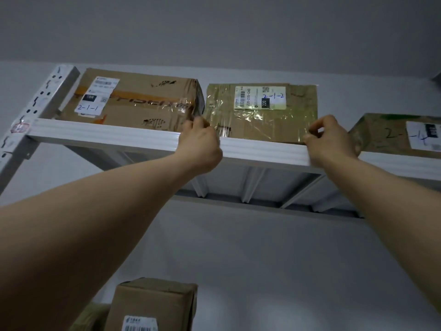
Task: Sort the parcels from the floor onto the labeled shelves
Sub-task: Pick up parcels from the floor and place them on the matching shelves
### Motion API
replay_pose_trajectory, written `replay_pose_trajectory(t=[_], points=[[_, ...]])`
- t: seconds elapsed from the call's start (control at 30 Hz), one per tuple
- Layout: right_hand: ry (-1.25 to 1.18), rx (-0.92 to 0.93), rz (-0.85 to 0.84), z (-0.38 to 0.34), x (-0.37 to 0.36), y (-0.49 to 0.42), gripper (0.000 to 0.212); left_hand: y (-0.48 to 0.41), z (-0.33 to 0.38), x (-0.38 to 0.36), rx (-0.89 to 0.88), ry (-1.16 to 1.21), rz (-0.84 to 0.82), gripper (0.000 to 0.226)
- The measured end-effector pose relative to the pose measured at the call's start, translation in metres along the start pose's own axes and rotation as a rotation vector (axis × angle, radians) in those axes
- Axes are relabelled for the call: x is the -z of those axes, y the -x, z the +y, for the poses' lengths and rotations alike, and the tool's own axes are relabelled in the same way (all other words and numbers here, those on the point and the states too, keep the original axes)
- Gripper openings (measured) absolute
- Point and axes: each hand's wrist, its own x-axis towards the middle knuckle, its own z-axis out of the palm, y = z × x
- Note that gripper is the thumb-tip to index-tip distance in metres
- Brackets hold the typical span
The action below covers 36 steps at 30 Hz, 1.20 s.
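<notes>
Both arms reach up to the top shelf (107, 136), a white metal rail seen from below. The parcel (262, 120), a flat brown box wrapped in shiny clear tape, lies on this shelf in the middle, its label marked "2-1-2" in blue pen. The left hand (200, 144) is at the parcel's lower left corner, fingers curled tight and the fingertips on the corner, in the narrow gap beside the left box (133, 101). The right hand (331, 142) is at the parcel's lower right corner, thumb and forefinger closed in a pinch on the taped edge and the other fingers curled loosely behind. Both wrists cross in front of the rail. The left box is taller, with orange tape and a label marked "2-1-1", and stands just beside the parcel, nearly touching it. The right box (386, 137) sits near the parcel's other side, cut off by the frame, with "2-" written on the cardboard and a white label. A slotted white post (35, 103) holds the shelf's left end. Below, at the bottom of the frame, the low box (152, 304) stands upright with a barcode label on its front. A plain grey wall (238, 247) is behind everything.
</notes>
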Motion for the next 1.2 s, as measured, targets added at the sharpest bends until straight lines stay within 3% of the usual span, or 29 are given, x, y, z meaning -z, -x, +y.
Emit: replay_pose_trajectory(t=[0.1,0.3,0.57,0.9,1.07,1.2], points=[[0.043,0.015,-0.009,0.0,-0.005,0.003,0.006,0.001,0.0,-0.003,-0.029,-0.061,0.003,0.029],[0.083,0.06,-0.032,0.004,-0.009,0.011,0.026,0.002,0.001,-0.007,-0.039,-0.103,0.014,0.047],[0.229,0.166,-0.131,0.012,-0.007,0.014,0.043,0.005,0.001,-0.019,-0.024,-0.097,0.044,0.046],[0.409,0.163,-0.209,0.005,-0.007,0.013,0.054,0.011,-0.002,-0.018,-0.026,-0.048,0.017,0.049],[0.352,0.183,-0.176,0.002,-0.006,0.027,0.051,0.016,0.002,-0.008,-0.007,0.011,-0.054,0.045],[0.177,0.206,-0.046,-0.015,-0.007,0.051,0.049,0.023,0.003,0.006,-0.044,0.115,-0.024,0.044]])
